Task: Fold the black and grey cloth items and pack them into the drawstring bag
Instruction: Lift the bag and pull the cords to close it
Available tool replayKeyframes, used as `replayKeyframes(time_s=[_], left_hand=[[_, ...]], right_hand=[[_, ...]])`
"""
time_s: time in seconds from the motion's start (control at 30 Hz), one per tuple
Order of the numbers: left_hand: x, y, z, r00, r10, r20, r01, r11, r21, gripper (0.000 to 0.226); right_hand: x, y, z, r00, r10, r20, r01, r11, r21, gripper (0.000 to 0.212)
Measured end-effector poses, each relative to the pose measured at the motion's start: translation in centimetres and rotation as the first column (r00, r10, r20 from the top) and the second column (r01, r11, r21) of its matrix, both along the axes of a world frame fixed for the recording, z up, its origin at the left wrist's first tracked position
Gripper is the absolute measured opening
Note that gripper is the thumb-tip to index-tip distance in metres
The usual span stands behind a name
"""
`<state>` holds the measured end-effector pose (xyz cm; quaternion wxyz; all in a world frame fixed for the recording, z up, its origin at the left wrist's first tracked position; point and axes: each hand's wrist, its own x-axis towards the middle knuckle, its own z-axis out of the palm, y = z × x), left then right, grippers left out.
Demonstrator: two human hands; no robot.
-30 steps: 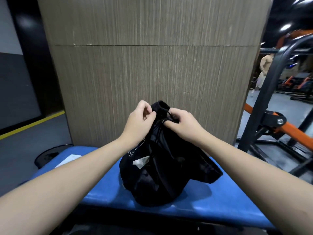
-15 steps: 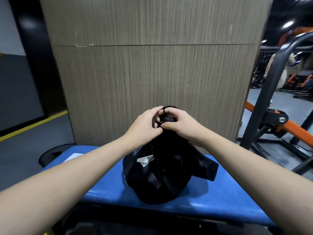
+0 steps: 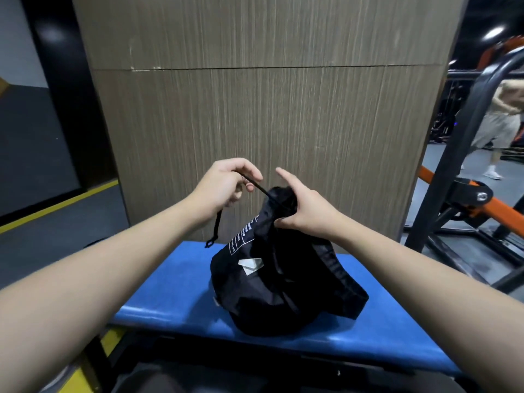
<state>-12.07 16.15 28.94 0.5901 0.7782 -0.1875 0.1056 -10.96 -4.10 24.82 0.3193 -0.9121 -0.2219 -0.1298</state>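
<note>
While left hand (image 3: pixel 224 185) pinches cord (image 3: pixel 256 186) | right hand (image 3: pixel 304 207) grips bag neck (image 3: pixel 276 205)

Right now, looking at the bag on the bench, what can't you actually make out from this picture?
- What is inside the bag: head view, black fabric and the cinched neck hide it.
- White print on the bag: too small to read.
- Right hand fingertips: wrapped behind the neck.
- Cord where it passes through the left hand: fingers cover it.
- Bench near edge: forearms cover part of it.
</note>
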Motion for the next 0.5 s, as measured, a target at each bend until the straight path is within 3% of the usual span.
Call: replayKeyframes(time_s=[0.07,0.23,0.33,0.5], left_hand=[[-0.2,0.6,0.7,0.998,-0.055,0.021,0.056,0.997,-0.053,0.043],[0.0,2.4,2.3,0.996,-0.014,0.09,0.036,0.97,-0.24,0.041],[0.6,4.2,3.1,0.995,0.054,0.086,-0.021,0.937,-0.348,0.04],[1.4,6.5,2.5,0.987,0.157,0.046,-0.128,0.919,-0.374,0.039]], right_hand=[[0.4,0.1,-0.3,0.999,-0.034,-0.006,0.033,0.997,-0.072,0.094],[0.9,0.1,-0.6,0.985,-0.165,0.051,0.172,0.969,-0.176,0.032],[0.9,-0.1,-0.7,0.982,-0.174,0.077,0.187,0.956,-0.224,0.033],[1.3,-0.6,-1.1,0.972,-0.206,0.109,0.226,0.948,-0.224,0.031]])
